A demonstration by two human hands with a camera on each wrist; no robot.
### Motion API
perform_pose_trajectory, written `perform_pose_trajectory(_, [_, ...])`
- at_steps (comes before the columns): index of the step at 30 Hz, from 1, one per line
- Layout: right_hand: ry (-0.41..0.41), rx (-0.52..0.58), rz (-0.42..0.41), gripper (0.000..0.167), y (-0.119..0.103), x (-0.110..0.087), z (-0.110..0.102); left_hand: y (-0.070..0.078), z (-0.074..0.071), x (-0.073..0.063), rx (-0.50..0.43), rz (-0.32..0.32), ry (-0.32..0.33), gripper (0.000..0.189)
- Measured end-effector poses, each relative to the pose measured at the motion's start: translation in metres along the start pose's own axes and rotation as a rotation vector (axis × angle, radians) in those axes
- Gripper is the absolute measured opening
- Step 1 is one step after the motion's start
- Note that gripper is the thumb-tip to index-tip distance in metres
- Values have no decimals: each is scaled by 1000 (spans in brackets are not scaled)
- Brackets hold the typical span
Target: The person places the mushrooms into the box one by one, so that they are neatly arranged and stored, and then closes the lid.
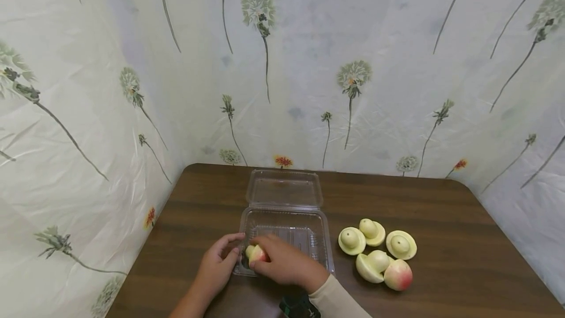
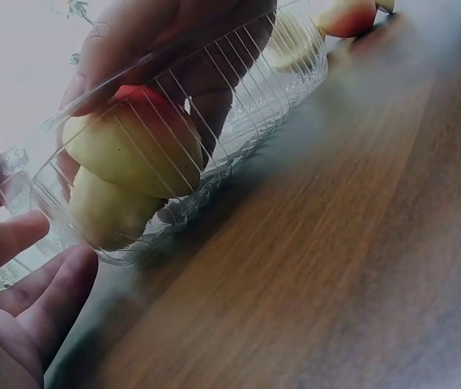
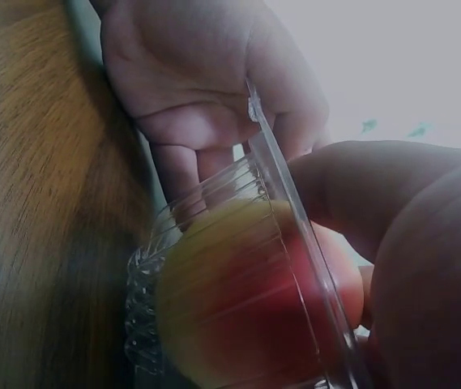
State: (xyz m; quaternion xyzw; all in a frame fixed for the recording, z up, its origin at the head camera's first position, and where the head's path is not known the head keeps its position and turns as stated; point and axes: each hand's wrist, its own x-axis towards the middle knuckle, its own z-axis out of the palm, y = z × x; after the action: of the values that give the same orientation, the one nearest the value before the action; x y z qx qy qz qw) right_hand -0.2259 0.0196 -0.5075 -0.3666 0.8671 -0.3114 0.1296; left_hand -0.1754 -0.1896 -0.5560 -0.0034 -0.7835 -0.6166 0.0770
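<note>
Inside the clear plastic clamshell box (image 1: pixel 326 225), near its front left corner, my right hand (image 1: pixel 282 259) grips a toy mushroom (image 1: pixel 258 254). Its cap is pale yellow with a red blush, and a stubby stem shows below the cap (image 2: pixel 133 146) in the left wrist view. Through the ribbed wall, the right wrist view shows the red and yellow cap (image 3: pixel 254 300) close up. My left hand (image 1: pixel 216 264) lies at the box's left side, its loosely bent fingers touching the rim and outer wall. It holds no mushroom.
Several more toy mushrooms lie to the right of the box, most with stems up (image 1: pixel 400 244); one shows its pink blush (image 1: pixel 398 275). The box's lid (image 1: pixel 284 188) is folded back on the brown table (image 1: pixel 441 210). A dandelion-print curtain (image 1: pixel 304 63) surrounds the table.
</note>
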Motion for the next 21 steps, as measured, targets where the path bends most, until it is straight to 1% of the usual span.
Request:
perform_pose_trajectory(6, [-10,33,39,56,2,2,0,2,-1,-1,12,-2,-7,31])
perform_pose_trajectory(11, [-10,7,29,55,1,5,-2,1,-2,-1,15,-5,-1,33])
perform_pose_trajectory(15, [-11,9,21,54,0,4,-5,1,-1,-1,19,-4,-1,33])
perform_pose_trajectory(21, [-18,17,46,55,0,0,-11,3,0,-1,32,-17,-7,33])
